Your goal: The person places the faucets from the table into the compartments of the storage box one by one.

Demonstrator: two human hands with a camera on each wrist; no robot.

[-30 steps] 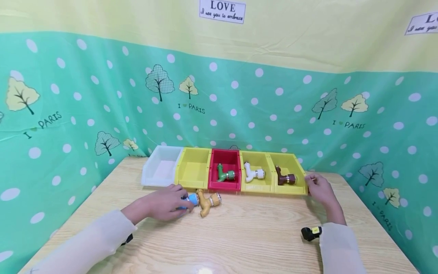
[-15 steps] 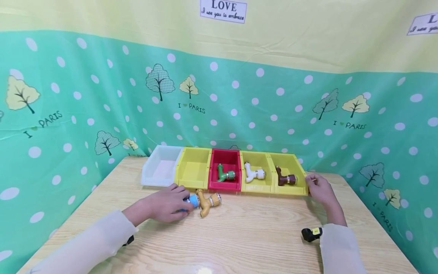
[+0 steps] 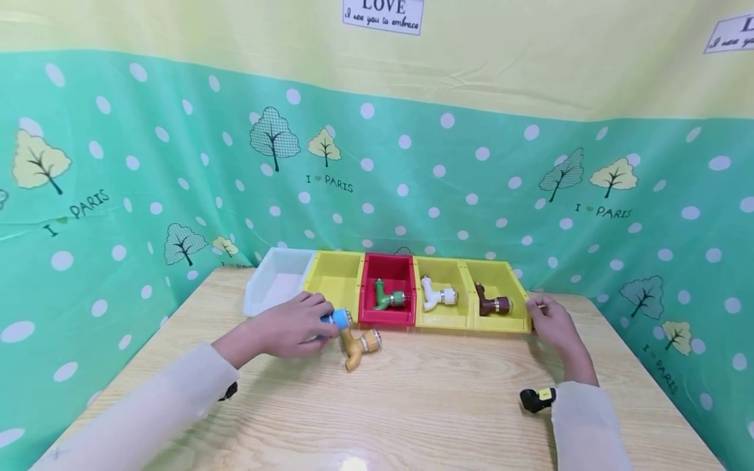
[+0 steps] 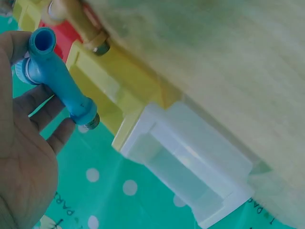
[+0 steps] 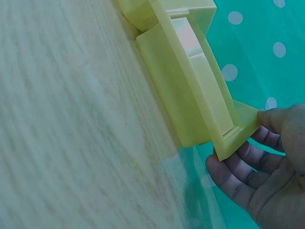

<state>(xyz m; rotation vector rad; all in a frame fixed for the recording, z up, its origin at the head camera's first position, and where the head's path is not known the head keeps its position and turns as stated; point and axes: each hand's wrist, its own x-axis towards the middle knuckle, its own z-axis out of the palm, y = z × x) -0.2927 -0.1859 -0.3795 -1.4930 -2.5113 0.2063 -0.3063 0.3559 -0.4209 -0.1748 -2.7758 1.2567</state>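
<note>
My left hand (image 3: 292, 325) grips a blue tap (image 4: 59, 81) with thumb and fingers, lifted off the table in front of the left yellow bin (image 3: 334, 278). In the left wrist view the tap's open spout and threaded end show. Just right of it on the table lies a tan tap (image 3: 355, 348). My right hand (image 3: 556, 322) pinches the right edge of the end yellow bin (image 5: 200, 90) between thumb and fingers. That bin holds a dark brown tap (image 3: 491, 301).
A row of joined bins runs along the table's back: a translucent white bin (image 3: 252, 302) at left, then yellow, red and two yellow. The red bin (image 3: 385, 318) holds a green tap (image 3: 389, 296); beside it lies a white tap (image 3: 438, 294). A polka-dot curtain (image 3: 406, 176) hangs behind.
My left hand has raised the blue tap off the table and moved slightly up and right toward the bins. My right hand stays at the bin edge.
</note>
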